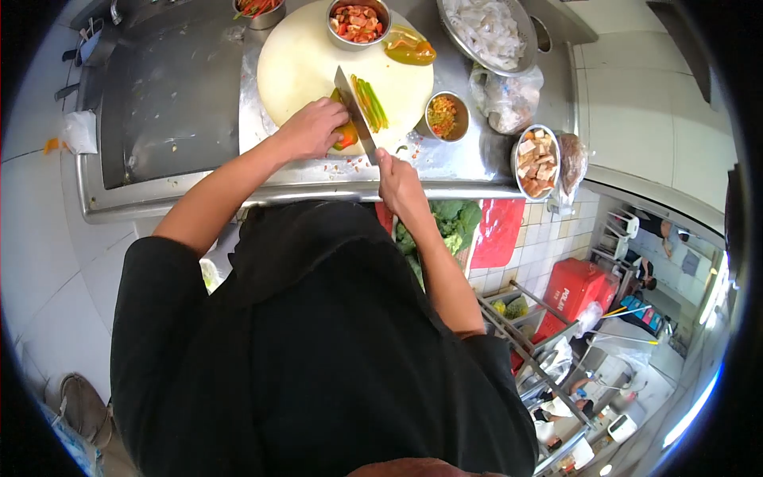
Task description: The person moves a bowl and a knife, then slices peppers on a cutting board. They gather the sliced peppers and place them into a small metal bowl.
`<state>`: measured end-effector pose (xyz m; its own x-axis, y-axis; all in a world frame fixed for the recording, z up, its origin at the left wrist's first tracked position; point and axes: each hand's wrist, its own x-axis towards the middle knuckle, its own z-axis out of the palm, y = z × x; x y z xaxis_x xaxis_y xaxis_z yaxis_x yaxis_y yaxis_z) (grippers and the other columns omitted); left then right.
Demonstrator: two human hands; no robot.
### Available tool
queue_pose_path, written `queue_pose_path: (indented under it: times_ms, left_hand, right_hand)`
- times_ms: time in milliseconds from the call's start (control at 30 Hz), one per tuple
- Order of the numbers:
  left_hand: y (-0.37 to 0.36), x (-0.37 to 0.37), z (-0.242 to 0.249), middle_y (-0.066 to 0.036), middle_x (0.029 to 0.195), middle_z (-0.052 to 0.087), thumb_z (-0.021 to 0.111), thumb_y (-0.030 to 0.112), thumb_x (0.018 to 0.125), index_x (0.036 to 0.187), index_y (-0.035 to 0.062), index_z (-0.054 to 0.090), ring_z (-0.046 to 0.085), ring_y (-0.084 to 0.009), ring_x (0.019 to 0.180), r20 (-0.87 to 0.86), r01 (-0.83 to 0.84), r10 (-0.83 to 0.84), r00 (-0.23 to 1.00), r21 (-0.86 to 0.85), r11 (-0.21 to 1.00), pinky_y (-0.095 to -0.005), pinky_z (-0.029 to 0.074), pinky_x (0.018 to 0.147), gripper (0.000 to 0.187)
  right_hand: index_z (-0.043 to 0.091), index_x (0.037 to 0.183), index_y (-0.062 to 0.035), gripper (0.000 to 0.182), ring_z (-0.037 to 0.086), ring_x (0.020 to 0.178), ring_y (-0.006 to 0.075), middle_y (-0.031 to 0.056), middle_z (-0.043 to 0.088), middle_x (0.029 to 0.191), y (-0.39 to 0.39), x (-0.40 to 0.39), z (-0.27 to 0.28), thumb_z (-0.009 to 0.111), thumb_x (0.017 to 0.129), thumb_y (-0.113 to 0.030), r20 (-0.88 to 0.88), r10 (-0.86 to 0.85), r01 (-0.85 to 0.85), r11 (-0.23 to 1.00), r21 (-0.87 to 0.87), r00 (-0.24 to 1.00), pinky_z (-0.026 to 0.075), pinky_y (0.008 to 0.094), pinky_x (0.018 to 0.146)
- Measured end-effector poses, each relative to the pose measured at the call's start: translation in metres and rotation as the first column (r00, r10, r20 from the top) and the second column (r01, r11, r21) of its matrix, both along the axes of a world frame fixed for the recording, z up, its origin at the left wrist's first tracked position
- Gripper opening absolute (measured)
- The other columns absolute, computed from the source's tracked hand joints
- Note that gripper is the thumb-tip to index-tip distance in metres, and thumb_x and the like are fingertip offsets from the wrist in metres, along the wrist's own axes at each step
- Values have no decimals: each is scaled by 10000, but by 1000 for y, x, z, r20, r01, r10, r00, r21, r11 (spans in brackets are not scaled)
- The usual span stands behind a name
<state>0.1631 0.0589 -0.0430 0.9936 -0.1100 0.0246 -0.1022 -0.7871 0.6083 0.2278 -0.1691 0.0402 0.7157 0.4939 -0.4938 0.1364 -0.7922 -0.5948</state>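
My right hand (401, 184) is closed around the handle of a broad kitchen knife (357, 111), its blade angled across the round white cutting board (298, 67). Curled fingers of my left hand (316, 129) press an orange-green bell pepper piece (347, 137) onto the board, just left of the blade. To the blade's right lie several thin green pepper strips (372, 103). Farther back on the board are a larger green-orange pepper piece (411, 49) and a metal bowl of chopped red pieces (357, 24).
Right of the board stand a metal cup of diced bits (445, 117), a colander of whitish pieces (486, 33) and a bowl of pale cubes (537, 163). A steel sink (175, 87) is at left. Broccoli (453, 222) sits below the counter edge; other people appear far right.
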Motion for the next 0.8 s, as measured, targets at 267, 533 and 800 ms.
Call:
queue_pose_path:
  times_ms: [267, 533, 800]
  left_hand:
    - [-1, -7, -25, -161, 1127, 646, 764, 134, 823, 1132, -12, 671, 589, -367, 1123, 185, -37, 58, 981, -115, 993, -449, 490, 1014, 355]
    - [0, -10, -27, -189, 1180, 643, 769, 130, 846, 1112, -23, 651, 581, -404, 1151, 223, -34, 79, 972, -198, 980, -475, 482, 1024, 329]
    - [1, -14, -31, -208, 1207, 645, 767, 143, 867, 1100, -20, 657, 583, -399, 1177, 196, -59, 96, 976, -187, 981, -472, 480, 1046, 305]
  right_hand:
    - [709, 1092, 62, 622, 619, 1081, 565, 383, 674, 1040, 4, -11, -7, 369, 1131, -458, 27, 33, -32, 999, -41, 999, 480, 592, 935]
    - [718, 1170, 36, 584, 624, 1080, 561, 368, 680, 1068, 0, -15, -12, 380, 1131, -438, 80, 71, -70, 997, -11, 994, 497, 577, 942]
    - [716, 1190, 43, 589, 626, 1080, 569, 383, 678, 1039, -2, -18, 4, 379, 1132, -436, 8, 54, -54, 996, -69, 999, 493, 583, 952]
